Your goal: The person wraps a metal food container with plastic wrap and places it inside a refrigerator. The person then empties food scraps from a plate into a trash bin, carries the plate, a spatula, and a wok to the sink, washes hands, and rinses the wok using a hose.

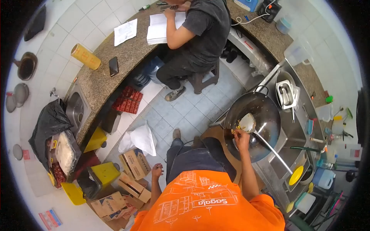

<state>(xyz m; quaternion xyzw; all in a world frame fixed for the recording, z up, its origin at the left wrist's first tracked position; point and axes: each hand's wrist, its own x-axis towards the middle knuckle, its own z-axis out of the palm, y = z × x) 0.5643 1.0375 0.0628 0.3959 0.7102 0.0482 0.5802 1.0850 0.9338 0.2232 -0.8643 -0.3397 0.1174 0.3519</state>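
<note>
My right hand [241, 139] is inside a large dark wok [266, 111], its fingers pinched together at some yellowish food scraps [239, 127]. The exact food is too small to make out. Right beside these fingers lies the pale, wide head of a wok ladle [247, 122]. Its long metal handle [273, 151] runs over the wok's rim toward the lower right. My left hand [157, 170] hangs free at my side, above cardboard boxes, with loosely bent fingers and nothing visible in it.
A steel sink [291, 148] and metal containers [287, 94] adjoin the wok; a yellow round object [296, 175] is nearby. Another person [200, 38] sits at the granite counter [101, 81] with papers. Boxes [135, 163], a white bag [142, 139] and yellow bins [105, 177] stand left.
</note>
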